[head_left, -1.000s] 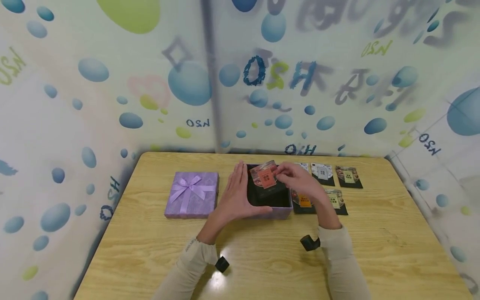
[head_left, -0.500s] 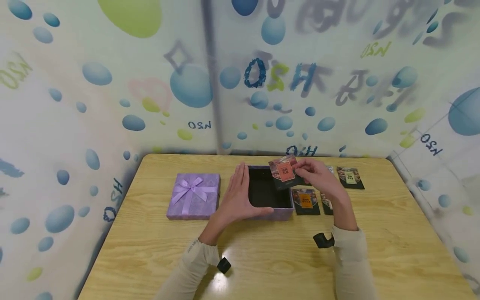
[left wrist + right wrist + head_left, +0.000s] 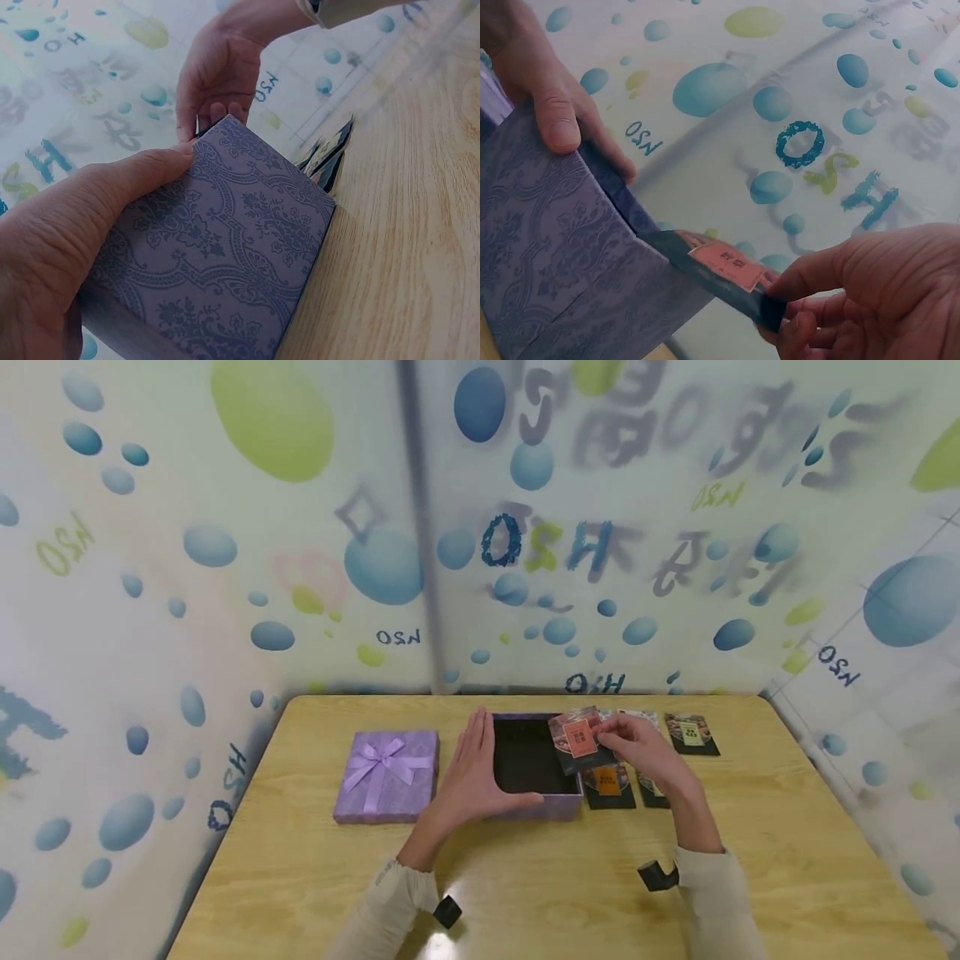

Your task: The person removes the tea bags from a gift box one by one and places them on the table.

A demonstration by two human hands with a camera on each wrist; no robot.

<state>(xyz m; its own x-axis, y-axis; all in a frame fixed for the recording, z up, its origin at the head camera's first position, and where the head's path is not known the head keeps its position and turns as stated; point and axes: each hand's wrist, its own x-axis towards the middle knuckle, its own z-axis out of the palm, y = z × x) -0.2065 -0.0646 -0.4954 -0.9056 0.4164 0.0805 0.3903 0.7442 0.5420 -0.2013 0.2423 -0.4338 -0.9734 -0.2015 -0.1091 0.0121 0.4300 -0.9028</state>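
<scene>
A lidless purple box (image 3: 540, 810) with a black inside stands on the table. My left hand (image 3: 472, 777) rests along its left side with straight fingers, the thumb lying on the front rim. In the left wrist view that thumb touches the top edge of the patterned purple box wall (image 3: 225, 217). My right hand (image 3: 641, 747) pinches the right edge of a small black sachet with a red label (image 3: 580, 742). In the right wrist view, the sachet (image 3: 724, 266) slants between thumb and fingers, its far end overlapping the box rim.
Left of the box lies the purple lid (image 3: 386, 777) with its ribbon bow. Several flat sachets lie to the right, including an orange-labelled sachet (image 3: 610, 785) close beside the box and a yellow-labelled sachet (image 3: 692, 733) farther out. A patterned wall (image 3: 495, 643) borders the table's back.
The right hand has drawn the red-labelled sachet from over the box's middle to its right rim, still pinching it. The left hand stays on the box. The head view has tilted slightly up.
</scene>
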